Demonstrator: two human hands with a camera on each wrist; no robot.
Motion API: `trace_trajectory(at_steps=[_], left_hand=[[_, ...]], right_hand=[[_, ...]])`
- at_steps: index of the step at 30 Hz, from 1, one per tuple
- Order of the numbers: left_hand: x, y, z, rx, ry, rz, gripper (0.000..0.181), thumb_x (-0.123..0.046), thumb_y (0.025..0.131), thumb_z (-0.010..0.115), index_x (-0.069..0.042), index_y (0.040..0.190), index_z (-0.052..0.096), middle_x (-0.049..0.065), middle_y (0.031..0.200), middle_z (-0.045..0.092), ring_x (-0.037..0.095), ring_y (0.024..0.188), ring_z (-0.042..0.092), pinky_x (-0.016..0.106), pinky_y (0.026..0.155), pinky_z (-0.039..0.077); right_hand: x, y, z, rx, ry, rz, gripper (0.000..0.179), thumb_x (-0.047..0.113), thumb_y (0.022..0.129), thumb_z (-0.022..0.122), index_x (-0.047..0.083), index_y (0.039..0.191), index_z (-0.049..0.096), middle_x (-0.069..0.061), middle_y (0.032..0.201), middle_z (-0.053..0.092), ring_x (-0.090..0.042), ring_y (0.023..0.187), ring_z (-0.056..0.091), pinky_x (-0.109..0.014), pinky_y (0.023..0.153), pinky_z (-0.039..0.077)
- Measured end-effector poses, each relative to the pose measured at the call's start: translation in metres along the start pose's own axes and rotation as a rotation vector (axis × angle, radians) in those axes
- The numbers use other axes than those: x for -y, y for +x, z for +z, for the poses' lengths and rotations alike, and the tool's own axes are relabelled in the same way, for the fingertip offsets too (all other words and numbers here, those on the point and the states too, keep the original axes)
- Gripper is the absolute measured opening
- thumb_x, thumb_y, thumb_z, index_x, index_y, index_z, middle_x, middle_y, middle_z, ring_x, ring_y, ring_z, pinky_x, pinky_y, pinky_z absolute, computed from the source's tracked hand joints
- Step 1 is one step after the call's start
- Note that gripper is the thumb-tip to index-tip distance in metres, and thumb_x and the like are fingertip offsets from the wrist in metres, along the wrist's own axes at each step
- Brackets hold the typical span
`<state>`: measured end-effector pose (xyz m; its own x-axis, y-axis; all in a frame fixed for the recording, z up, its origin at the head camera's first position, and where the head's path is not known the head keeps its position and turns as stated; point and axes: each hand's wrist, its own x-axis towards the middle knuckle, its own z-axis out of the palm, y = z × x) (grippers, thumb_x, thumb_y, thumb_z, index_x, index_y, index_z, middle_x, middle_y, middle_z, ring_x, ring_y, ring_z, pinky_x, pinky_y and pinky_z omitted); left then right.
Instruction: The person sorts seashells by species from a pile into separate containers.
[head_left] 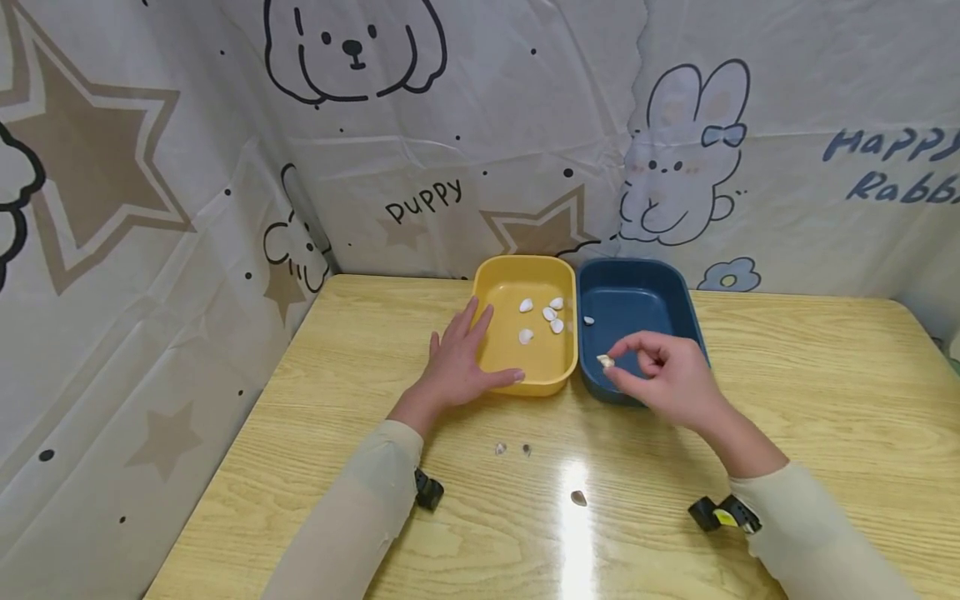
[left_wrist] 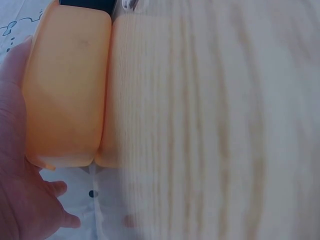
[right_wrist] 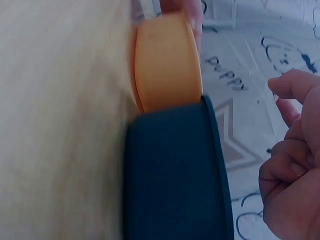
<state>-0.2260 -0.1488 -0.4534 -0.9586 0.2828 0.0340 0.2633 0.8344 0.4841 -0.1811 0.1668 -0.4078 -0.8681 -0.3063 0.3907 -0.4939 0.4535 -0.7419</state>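
Where left hand (head_left: 457,362) rests: yellow tray (head_left: 551,364) rim, fingers (head_left: 501,378) spread apart.
Right hand (head_left: 678,383): fingers (head_left: 637,341) pinch shell (head_left: 605,361) above blue tray (head_left: 645,308).

The glossy, pale yellow wood-grain desk (head_left: 810,392) carries a yellow, rounded rectangular tray (head_left: 540,358) and a dark blue, rounded rectangular tray (head_left: 637,308), side by side near its far edge. Nearer the person lie a small whitish shell-like piece (head_left: 500,448), a small dark piece (head_left: 527,450) and a brown shell-like piece (head_left: 578,498), well apart from the trays.
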Motion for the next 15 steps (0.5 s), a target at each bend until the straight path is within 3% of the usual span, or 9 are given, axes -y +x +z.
trace_trajectory(at_steps=[6, 15], left_hand=[[-0.002, -0.001, -0.001, 0.009, -0.009, -0.012, 0.116, -0.082, 0.075, 0.061, -0.025, 0.162, 0.011, -0.005, 0.167, -0.006, 0.024, 0.151, 0.000, 0.064, 0.112, 0.003], [0.000, -0.001, 0.000, 0.004, -0.010, -0.005, 0.115, -0.082, 0.075, 0.061, -0.025, 0.162, 0.013, -0.004, 0.167, -0.005, 0.022, 0.151, -0.001, 0.066, 0.112, 0.003]], right_hand=[[-0.022, 0.025, -0.006, -0.098, 0.003, 0.043, 0.013, 0.012, 0.086, 0.081, 0.008, 0.095, 0.072, 0.001, 0.053, 0.030, -0.014, 0.042, 0.028, -0.030, 0.048, 0.028], [-0.030, 0.052, -0.005, -0.203, -0.041, 0.148, 0.023, 0.025, 0.089, 0.079, 0.005, 0.097, 0.071, -0.004, 0.053, 0.032, -0.021, 0.043, 0.032, -0.031, 0.048, 0.028]])
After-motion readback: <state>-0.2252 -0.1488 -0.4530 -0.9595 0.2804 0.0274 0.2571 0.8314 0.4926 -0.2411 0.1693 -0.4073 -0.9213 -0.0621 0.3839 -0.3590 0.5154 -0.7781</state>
